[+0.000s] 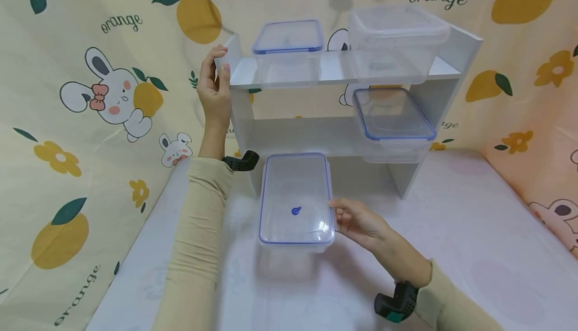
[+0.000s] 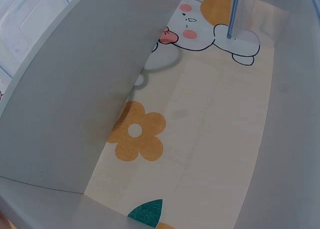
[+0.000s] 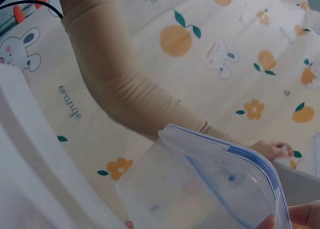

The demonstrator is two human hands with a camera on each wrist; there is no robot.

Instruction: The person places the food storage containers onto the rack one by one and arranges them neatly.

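Observation:
A clear plastic food container [image 1: 293,180] with a blue-rimmed lid is held above the table, in front of the shelf. My right hand [image 1: 361,224] pinches its right edge between thumb and fingers. In the right wrist view the container [image 3: 165,189] appears from the side, and part of the right hand [image 3: 305,215] shows at its edge. My left hand [image 1: 214,93] grips the upper left side panel of the white shelf [image 1: 307,135]. The left wrist view shows the grey inside of the shelf [image 2: 75,89], with the left fingers out of sight.
On the top board stand a blue-rimmed container [image 1: 289,52] and a larger clear container [image 1: 399,45]. Another blue-rimmed container [image 1: 395,115] sits on the middle board at the right. The white table [image 1: 474,230] meets a patterned cloth backdrop [image 1: 58,120].

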